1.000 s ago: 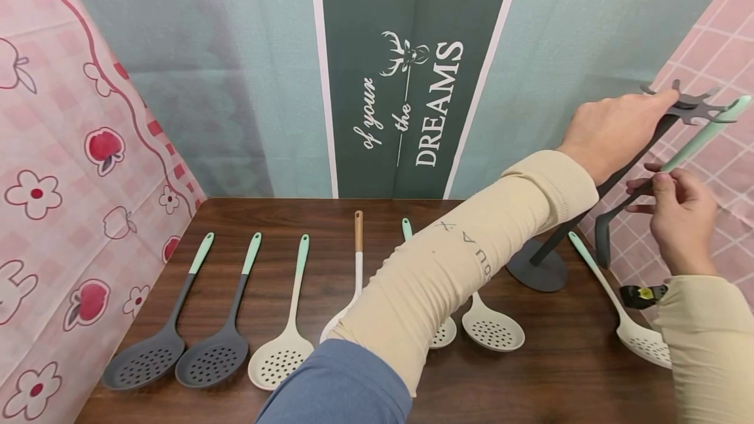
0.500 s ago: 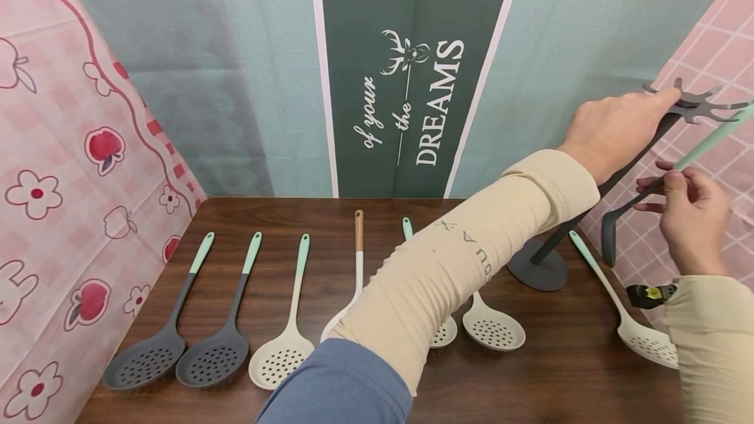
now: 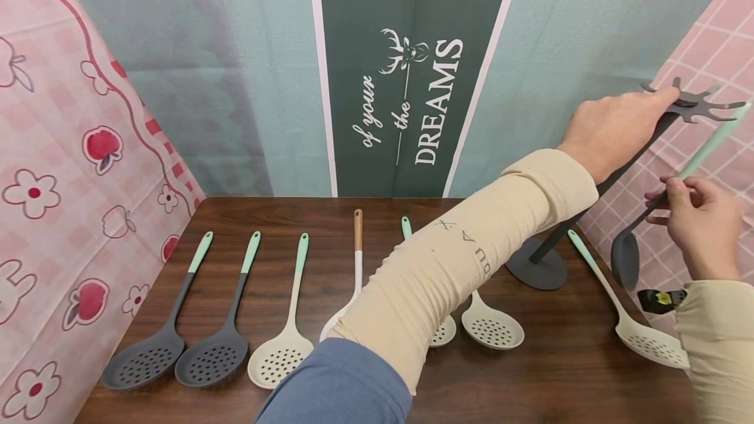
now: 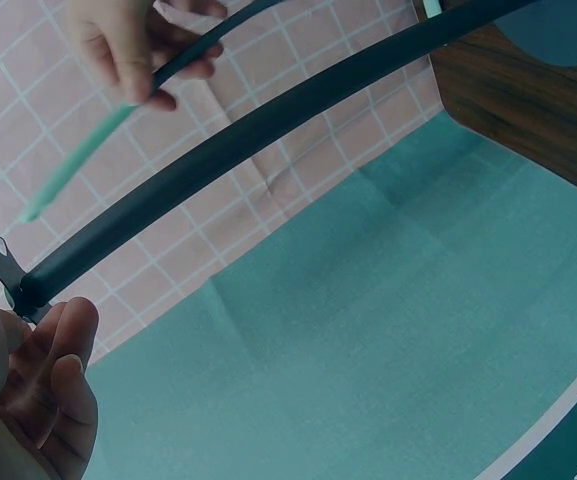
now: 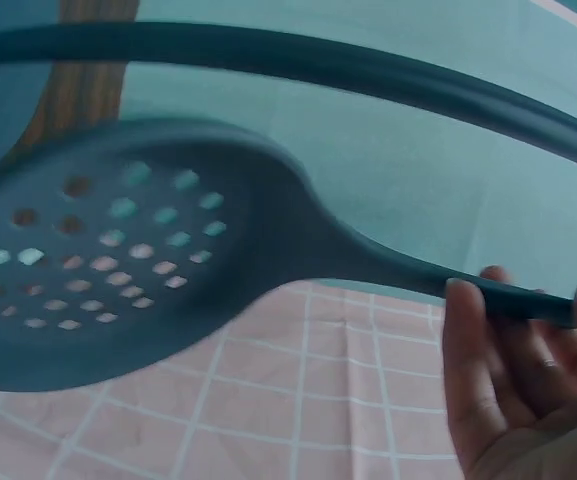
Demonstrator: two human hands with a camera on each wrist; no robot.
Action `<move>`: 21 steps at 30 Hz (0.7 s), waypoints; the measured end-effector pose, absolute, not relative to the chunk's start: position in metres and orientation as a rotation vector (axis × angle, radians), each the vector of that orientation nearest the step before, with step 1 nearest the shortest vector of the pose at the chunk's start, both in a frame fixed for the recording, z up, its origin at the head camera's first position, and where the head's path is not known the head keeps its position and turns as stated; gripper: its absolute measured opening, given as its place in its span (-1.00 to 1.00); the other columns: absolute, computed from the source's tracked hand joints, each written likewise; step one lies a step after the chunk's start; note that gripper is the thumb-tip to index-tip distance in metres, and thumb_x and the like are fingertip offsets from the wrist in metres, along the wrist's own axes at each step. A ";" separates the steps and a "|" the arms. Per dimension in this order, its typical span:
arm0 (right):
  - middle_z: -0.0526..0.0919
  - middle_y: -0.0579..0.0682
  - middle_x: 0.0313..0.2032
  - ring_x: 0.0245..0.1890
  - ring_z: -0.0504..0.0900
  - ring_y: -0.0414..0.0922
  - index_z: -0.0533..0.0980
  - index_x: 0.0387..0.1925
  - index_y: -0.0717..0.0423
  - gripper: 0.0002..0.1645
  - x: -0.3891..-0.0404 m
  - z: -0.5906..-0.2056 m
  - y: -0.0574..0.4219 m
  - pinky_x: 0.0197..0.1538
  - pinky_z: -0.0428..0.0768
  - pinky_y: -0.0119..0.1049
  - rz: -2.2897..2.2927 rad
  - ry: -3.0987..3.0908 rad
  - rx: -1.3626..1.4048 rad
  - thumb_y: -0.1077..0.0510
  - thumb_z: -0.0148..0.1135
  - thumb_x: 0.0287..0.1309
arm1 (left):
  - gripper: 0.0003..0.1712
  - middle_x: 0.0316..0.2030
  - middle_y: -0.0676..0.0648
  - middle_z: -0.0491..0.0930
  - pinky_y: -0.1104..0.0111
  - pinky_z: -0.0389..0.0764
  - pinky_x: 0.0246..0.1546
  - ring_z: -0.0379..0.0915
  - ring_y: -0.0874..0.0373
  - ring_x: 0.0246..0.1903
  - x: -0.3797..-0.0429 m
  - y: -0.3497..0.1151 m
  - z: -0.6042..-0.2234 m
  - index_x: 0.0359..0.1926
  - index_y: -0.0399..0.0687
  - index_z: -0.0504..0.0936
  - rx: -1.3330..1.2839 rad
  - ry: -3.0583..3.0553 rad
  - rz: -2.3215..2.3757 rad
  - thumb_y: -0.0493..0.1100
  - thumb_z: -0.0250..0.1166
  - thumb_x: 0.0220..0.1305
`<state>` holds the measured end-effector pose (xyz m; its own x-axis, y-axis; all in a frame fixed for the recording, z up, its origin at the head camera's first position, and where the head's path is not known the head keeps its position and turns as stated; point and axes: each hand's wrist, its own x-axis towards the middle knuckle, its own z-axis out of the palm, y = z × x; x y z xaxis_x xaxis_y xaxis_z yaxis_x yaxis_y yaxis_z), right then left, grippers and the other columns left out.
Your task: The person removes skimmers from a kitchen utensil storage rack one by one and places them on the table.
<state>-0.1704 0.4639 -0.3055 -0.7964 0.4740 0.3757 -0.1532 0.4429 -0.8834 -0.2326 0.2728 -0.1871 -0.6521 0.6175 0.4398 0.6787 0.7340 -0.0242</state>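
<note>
My left hand point(image 3: 612, 133) grips the hooked top of a dark grey utensil stand point(image 3: 695, 108) at the right, its fingers curled in under the hooks in the left wrist view. With my right hand point(image 3: 707, 221) I pinch the shaft of a dark grey skimmer point(image 5: 268, 235) with a mint handle. The skimmer slants in the air right of the stand, handle end up, perforated bowl down. Its mint tip overlaps one hook's end in the head view. Seen from the right wrist, the bowl lies close below the stand's pole point(image 5: 368, 80).
On the wooden table point(image 3: 265, 214) lie two grey skimmers point(image 3: 212, 358), several cream ones point(image 3: 280, 360), and a white utensil with a wooden handle end point(image 3: 358, 234), partly behind my left sleeve. One cream skimmer point(image 3: 648, 342) lies near the right edge. The stand's round base point(image 3: 537, 265) rests at the back right.
My right hand has moved right and slightly down with the skimmer. The skimmer has turned, so its bowl shows more broadly. My left hand stays on the stand.
</note>
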 end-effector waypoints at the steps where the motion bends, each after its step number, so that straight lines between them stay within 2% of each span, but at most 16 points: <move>1: 0.63 -0.47 -0.56 -0.55 0.62 -0.52 0.53 -0.30 -0.28 -0.67 -0.169 -0.306 0.465 -0.51 0.57 -0.60 1.346 -2.161 -0.273 0.16 -0.05 0.55 | -0.57 0.06 0.43 0.60 0.53 0.57 -0.12 0.55 0.52 -0.03 -0.233 0.273 -0.187 0.38 0.58 0.33 -0.995 -2.517 -0.203 0.04 -0.24 0.69; 3: 0.57 -0.56 -0.59 -0.58 0.59 -0.57 0.51 -0.29 -0.19 -0.71 -0.169 -0.307 0.466 -0.52 0.56 -0.62 1.232 -2.280 -0.285 0.14 -0.07 0.56 | -0.58 0.05 0.44 0.60 0.53 0.57 -0.12 0.55 0.53 -0.05 -0.233 0.272 -0.186 0.37 0.58 0.33 -0.996 -2.524 -0.214 0.04 -0.24 0.69; 5: 0.49 -0.65 -0.63 -0.60 0.54 -0.61 0.53 -0.22 0.07 -0.73 -0.170 -0.309 0.466 -0.53 0.53 -0.64 1.105 -2.388 -0.283 0.15 -0.09 0.57 | -0.59 0.03 0.43 0.60 0.54 0.57 -0.14 0.56 0.53 -0.07 -0.233 0.272 -0.187 0.36 0.57 0.34 -0.995 -2.513 -0.201 0.04 -0.24 0.69; 8: 0.40 -0.74 -0.65 -0.64 0.47 -0.65 0.45 -0.10 0.50 -0.62 -0.173 -0.312 0.465 -0.56 0.51 -0.64 0.918 -2.518 -0.250 0.19 -0.13 0.56 | -0.59 -0.02 0.43 0.62 0.55 0.58 -0.17 0.57 0.53 -0.11 -0.233 0.271 -0.188 0.33 0.57 0.37 -0.983 -2.495 -0.190 0.05 -0.25 0.69; 10: 0.47 -0.63 -0.66 -0.65 0.46 -0.64 0.40 -0.04 0.64 -0.58 -0.174 -0.314 0.465 -0.57 0.51 -0.62 0.864 -2.583 -0.204 0.23 -0.15 0.55 | -0.60 -0.04 0.43 0.62 0.54 0.58 -0.17 0.57 0.53 -0.12 -0.234 0.271 -0.188 0.32 0.56 0.38 -0.974 -2.480 -0.182 0.05 -0.25 0.69; 11: 0.53 -0.52 -0.67 -0.66 0.46 -0.64 0.40 -0.04 0.64 -0.58 -0.174 -0.315 0.465 -0.57 0.52 -0.60 0.845 -2.606 -0.191 0.23 -0.15 0.55 | -0.60 -0.05 0.43 0.62 0.54 0.59 -0.17 0.57 0.53 -0.12 -0.234 0.272 -0.189 0.31 0.56 0.38 -0.972 -2.474 -0.181 0.06 -0.25 0.69; 15: 0.70 0.15 -0.59 -0.70 0.48 -0.57 0.44 -0.12 0.62 -0.54 -0.172 -0.319 0.465 -0.58 0.48 -0.55 0.685 -2.729 -0.153 0.17 -0.11 0.57 | -0.62 -0.04 0.43 0.62 0.53 0.59 -0.15 0.57 0.52 -0.08 -0.234 0.272 -0.189 0.30 0.56 0.38 -0.980 -2.474 -0.186 0.08 -0.24 0.68; 18: 0.71 0.28 -0.52 -0.72 0.54 -0.46 0.50 -0.18 0.57 -0.48 -0.171 -0.324 0.465 -0.57 0.44 -0.50 0.560 -2.811 -0.131 0.09 -0.08 0.58 | -0.62 -0.04 0.43 0.62 0.53 0.59 -0.15 0.57 0.52 -0.08 -0.234 0.272 -0.189 0.30 0.55 0.38 -0.983 -2.474 -0.170 0.06 -0.24 0.68; 21: 0.72 0.19 -0.56 -0.71 0.59 -0.34 0.55 -0.25 0.52 -0.47 -0.172 -0.329 0.465 -0.54 0.44 -0.44 0.509 -2.868 -0.094 0.07 -0.07 0.57 | -0.61 -0.02 0.43 0.62 0.52 0.59 -0.13 0.57 0.51 -0.07 -0.234 0.272 -0.188 0.32 0.55 0.37 -0.986 -2.487 -0.177 0.04 -0.25 0.69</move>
